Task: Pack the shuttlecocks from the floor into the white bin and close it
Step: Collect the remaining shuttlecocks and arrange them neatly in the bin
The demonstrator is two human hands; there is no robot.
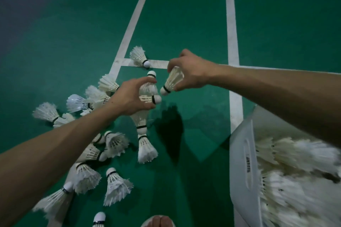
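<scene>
Grips shuttlecocks (pixel 147 91) in the curled left hand (pixel 132 97), pinches a single shuttlecock (pixel 173 79) in the right hand (pixel 190 73), above the green floor (pixel 184 24), left of the white bin (pixel 241 153).

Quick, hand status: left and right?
Left hand: closed round a bunch of shuttlecocks.
Right hand: closed, pinching a single shuttlecock.

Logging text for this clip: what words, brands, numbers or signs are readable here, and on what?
No text can be read.
white bin: dark marks beside its handle slot, too blurred to read.
shuttlecocks: dark bands only; any print is too small to tell.
court floor: white lines, no lettering.
</scene>
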